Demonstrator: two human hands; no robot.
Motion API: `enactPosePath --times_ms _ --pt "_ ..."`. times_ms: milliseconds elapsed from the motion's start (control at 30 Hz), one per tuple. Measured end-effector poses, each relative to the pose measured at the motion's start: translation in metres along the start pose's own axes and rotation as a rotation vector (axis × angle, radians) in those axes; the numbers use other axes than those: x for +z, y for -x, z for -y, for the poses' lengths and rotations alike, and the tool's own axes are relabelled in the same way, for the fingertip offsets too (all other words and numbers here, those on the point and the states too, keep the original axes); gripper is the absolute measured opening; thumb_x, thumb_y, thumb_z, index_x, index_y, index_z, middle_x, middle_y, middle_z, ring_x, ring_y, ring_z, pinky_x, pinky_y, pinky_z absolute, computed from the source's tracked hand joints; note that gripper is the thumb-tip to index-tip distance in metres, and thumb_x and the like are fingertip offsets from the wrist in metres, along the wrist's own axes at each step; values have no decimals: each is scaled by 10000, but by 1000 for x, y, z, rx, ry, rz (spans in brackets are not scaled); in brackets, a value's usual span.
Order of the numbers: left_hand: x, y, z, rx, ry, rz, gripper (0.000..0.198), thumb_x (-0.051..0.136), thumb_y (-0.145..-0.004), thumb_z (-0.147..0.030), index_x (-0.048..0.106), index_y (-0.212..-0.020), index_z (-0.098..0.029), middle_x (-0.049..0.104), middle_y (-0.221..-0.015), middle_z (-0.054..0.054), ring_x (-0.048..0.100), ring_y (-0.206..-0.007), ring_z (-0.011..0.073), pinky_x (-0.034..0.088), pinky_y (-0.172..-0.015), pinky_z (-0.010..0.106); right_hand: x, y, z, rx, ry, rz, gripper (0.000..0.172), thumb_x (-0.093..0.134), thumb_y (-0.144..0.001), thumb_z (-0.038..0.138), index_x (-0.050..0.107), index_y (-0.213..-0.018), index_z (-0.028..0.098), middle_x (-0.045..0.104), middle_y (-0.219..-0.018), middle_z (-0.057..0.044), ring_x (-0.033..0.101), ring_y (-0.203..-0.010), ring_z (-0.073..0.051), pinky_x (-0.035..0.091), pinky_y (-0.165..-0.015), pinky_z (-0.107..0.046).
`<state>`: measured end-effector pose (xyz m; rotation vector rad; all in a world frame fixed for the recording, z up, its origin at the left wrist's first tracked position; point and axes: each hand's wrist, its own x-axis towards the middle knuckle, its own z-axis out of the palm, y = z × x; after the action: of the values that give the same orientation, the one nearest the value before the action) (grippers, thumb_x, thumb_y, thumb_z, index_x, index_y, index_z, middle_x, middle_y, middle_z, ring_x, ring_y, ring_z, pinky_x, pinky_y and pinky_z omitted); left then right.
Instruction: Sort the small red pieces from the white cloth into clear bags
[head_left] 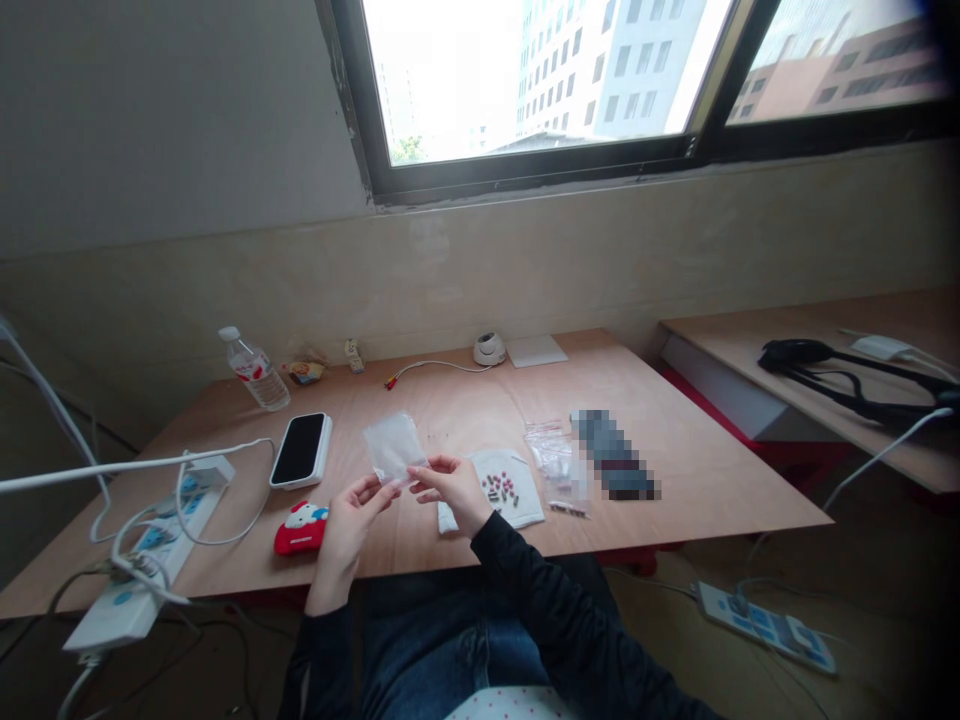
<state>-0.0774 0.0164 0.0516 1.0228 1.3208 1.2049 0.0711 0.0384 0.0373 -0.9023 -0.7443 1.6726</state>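
Note:
Between my two hands is a small clear plastic bag (395,445), raised a little above the table. The fingers and thumb of my left hand (360,510) pinch its lower edge. My right hand (455,490) grips the same edge at the lower right corner. Partly behind my right hand lies a white cloth (529,505), with several small pink and dark capsule-like pieces (504,487) scattered on it. To its right rest more clear plastic bags (553,460), and a short row of small pieces (568,510) shows at their lower end.
A red pouch (300,530) and a white-cased phone (300,450) lie left of my hands. Farther left are a power strip (161,550) with cables and a water bottle (256,372). A dome camera (490,349) stands at the back. A blurred-out object (613,455) lies right.

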Motion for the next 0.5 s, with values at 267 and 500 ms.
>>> enactPosePath --times_ms 267,500 --pt "-1 -1 8 41 -64 -74 307 782 -574 -279 676 -802 -103 724 -766 50 661 -711 162 512 -764 279 -4 0 -1 9 50 12 392 792 -522 401 675 -739 95 648 -678 -62 596 -572 -137 492 -481 -247" --pt "-18 -26 7 32 -229 -77 474 750 -571 -317 589 -959 -96 721 -729 69 670 -701 189 506 -718 294 -7 -23 -10 -74 548 -51 259 605 -749 305 666 -890 97 690 -788 -84 617 -632 -137 492 -513 -233"
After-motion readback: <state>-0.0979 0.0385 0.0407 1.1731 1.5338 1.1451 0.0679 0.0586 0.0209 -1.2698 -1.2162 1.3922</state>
